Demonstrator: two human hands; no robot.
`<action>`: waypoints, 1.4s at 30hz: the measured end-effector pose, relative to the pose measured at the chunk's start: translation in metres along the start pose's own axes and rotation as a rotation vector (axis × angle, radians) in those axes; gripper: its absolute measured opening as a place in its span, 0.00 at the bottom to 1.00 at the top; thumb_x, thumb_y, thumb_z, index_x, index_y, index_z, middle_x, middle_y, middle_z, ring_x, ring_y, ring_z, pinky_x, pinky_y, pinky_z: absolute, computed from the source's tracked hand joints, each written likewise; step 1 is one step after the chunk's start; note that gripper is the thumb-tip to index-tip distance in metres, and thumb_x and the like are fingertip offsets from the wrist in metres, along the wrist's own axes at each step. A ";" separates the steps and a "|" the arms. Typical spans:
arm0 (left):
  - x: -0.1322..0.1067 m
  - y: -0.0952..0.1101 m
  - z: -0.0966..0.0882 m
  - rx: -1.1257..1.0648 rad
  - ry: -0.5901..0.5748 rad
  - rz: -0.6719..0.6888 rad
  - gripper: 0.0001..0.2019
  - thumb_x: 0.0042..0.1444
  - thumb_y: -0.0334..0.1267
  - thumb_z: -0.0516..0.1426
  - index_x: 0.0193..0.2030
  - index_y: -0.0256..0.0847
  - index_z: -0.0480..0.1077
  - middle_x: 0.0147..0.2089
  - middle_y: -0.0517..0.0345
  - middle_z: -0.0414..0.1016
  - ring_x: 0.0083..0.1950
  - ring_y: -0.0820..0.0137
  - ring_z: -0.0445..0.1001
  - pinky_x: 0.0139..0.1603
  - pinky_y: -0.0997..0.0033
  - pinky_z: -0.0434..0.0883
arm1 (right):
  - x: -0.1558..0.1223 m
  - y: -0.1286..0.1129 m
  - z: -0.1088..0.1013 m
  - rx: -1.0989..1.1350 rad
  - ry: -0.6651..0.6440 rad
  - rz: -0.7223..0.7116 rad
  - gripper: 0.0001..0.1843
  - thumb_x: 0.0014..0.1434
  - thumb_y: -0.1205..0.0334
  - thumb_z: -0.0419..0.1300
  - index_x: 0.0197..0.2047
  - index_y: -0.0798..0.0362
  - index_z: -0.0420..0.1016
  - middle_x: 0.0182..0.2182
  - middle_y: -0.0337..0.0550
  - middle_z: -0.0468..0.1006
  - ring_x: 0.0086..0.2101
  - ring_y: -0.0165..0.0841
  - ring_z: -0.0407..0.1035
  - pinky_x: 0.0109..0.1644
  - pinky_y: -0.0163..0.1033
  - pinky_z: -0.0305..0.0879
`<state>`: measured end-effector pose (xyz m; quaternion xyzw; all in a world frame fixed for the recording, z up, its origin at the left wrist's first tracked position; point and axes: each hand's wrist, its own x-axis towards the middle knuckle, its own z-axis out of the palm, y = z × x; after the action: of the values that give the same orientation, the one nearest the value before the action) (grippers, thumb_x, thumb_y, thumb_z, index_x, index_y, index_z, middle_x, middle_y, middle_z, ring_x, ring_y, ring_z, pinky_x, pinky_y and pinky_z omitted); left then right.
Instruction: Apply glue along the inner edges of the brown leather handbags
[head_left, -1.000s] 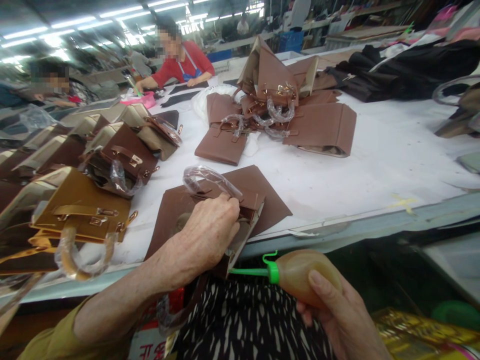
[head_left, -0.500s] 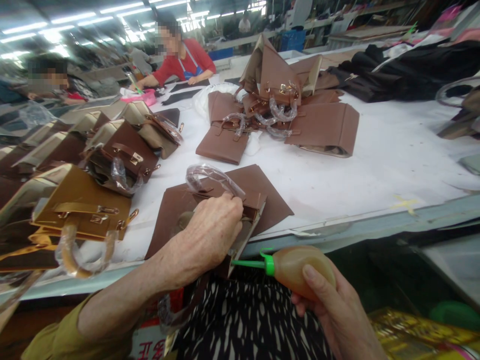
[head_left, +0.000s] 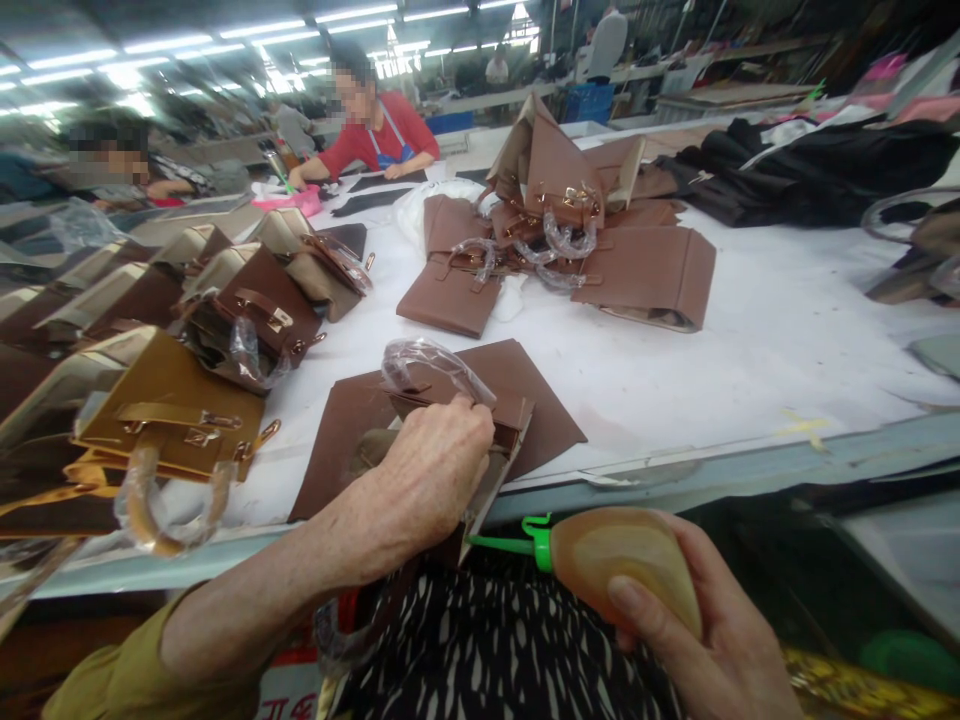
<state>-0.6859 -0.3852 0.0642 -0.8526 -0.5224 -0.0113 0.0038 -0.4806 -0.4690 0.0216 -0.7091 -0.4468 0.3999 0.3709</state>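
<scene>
My left hand is closed on the upper edge of a brown handbag at the table's front edge; its fingertips are hidden behind the knuckles. The bag lies partly open, with a plastic-wrapped handle arching just behind my hand and another handle hanging below the edge. My right hand is wrapped round a squeeze bottle of amber liquid with a green nozzle. The nozzle tip points left at the bag's near edge, under my left hand; whether it touches I cannot tell.
A mustard handbag and rows of brown bags stand at the left. More brown bags are piled further back on the white table. Black material lies at the back right. A co-worker in red works across the table.
My right hand and the bottle have moved slightly down and to the right, and the bottle's body has turned a little. My left hand keeps its grip on the bag. The view has shifted slightly.
</scene>
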 end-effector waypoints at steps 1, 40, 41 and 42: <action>-0.001 0.000 0.000 -0.007 0.000 0.001 0.02 0.53 0.30 0.50 0.32 0.40 0.60 0.34 0.54 0.66 0.31 0.61 0.66 0.29 0.62 0.62 | 0.003 0.000 -0.001 -0.023 0.002 -0.025 0.30 0.44 0.38 0.58 0.46 0.49 0.64 0.34 0.38 0.74 0.32 0.35 0.68 0.29 0.34 0.63; 0.001 -0.005 -0.006 -0.143 -0.093 -0.052 0.07 0.57 0.29 0.46 0.37 0.37 0.63 0.40 0.51 0.66 0.38 0.61 0.65 0.40 0.58 0.64 | 0.077 0.014 0.003 -0.013 0.024 -0.165 0.31 0.49 0.40 0.59 0.50 0.51 0.61 0.35 0.41 0.72 0.30 0.36 0.67 0.35 0.39 0.66; 0.003 -0.003 -0.012 -0.145 -0.130 -0.076 0.07 0.57 0.29 0.46 0.37 0.36 0.64 0.40 0.51 0.66 0.39 0.61 0.65 0.41 0.57 0.64 | 0.082 0.016 0.004 -0.019 0.041 -0.188 0.31 0.49 0.40 0.58 0.49 0.52 0.61 0.36 0.42 0.72 0.32 0.37 0.68 0.38 0.40 0.66; 0.005 -0.001 -0.018 -0.148 -0.177 -0.103 0.07 0.57 0.28 0.46 0.37 0.36 0.64 0.40 0.51 0.67 0.40 0.60 0.66 0.42 0.56 0.65 | 0.087 0.017 0.005 -0.024 0.050 -0.209 0.31 0.50 0.40 0.58 0.49 0.52 0.61 0.36 0.42 0.72 0.34 0.38 0.68 0.40 0.41 0.65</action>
<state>-0.6849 -0.3806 0.0821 -0.8202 -0.5616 0.0254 -0.1060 -0.4547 -0.3924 -0.0161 -0.6728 -0.5136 0.3357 0.4133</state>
